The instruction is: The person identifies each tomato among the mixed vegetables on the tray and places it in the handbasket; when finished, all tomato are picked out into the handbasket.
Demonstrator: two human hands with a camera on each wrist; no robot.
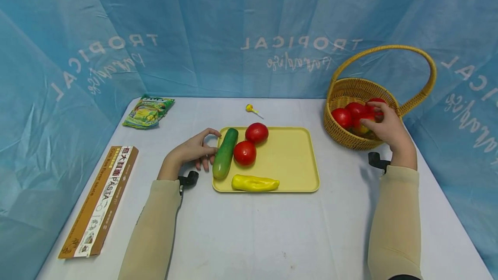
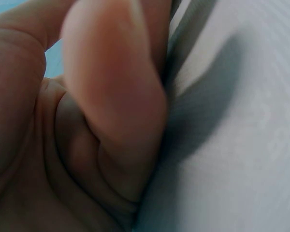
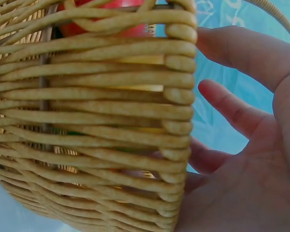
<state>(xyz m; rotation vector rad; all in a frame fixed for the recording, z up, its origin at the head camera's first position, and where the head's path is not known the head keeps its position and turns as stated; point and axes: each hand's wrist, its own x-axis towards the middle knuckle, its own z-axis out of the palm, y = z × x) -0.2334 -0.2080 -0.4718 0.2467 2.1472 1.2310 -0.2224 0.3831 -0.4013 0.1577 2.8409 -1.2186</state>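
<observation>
In the head view my left hand point(image 1: 193, 149) is beside the left edge of the yellow tray point(image 1: 288, 159), fingers loosely bent, fingertips close to a green cucumber point(image 1: 225, 154). The left wrist view shows only its blurred fingers point(image 2: 116, 82) and the white cloth. My right hand point(image 1: 389, 126) reaches over the rim of a wicker basket point(image 1: 344, 139), with thumb and fingers spread about the red fruits. A red-and-yellow fruit point(image 1: 362, 128) lies under the thumb. From the right wrist, the basket wall point(image 3: 96, 106) hides some fingertips of the spread hand point(image 3: 246, 145).
Two tomatoes point(image 1: 245, 153) and a yellow pepper point(image 1: 255, 183) lie on the tray. A lollipop point(image 1: 250, 108) is behind it. At the left are a green snack bag point(image 1: 148, 112) and a long pasta box point(image 1: 99, 202). The basket handle point(image 1: 389, 47) arches high; a blue curtain point(image 1: 218, 20) hangs behind.
</observation>
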